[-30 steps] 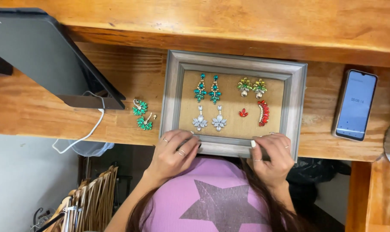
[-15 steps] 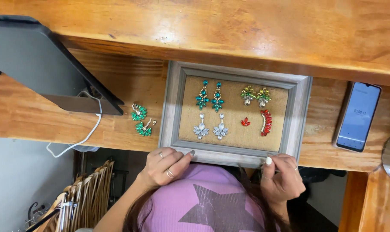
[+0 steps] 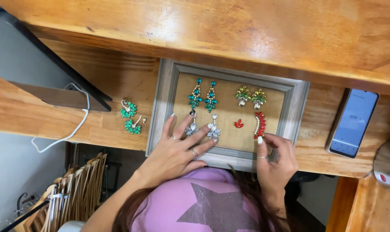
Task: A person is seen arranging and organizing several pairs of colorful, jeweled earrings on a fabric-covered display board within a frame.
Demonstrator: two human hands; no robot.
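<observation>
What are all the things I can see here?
picture frame: 1, grey wood with tan cloth inside, lying flat mid shelf
teal earrings: 2, top left in frame
yellow-green earrings: 2, top right in frame
silver earrings: 2, under left fingers
red earrings: 2, one long, one small, lower right in frame
green earrings: 2, on shelf left of frame
phone: 1, dark, right of frame
white cable: 1, left
left hand: on frame, touching silver earrings
right hand: at long red earring
</observation>
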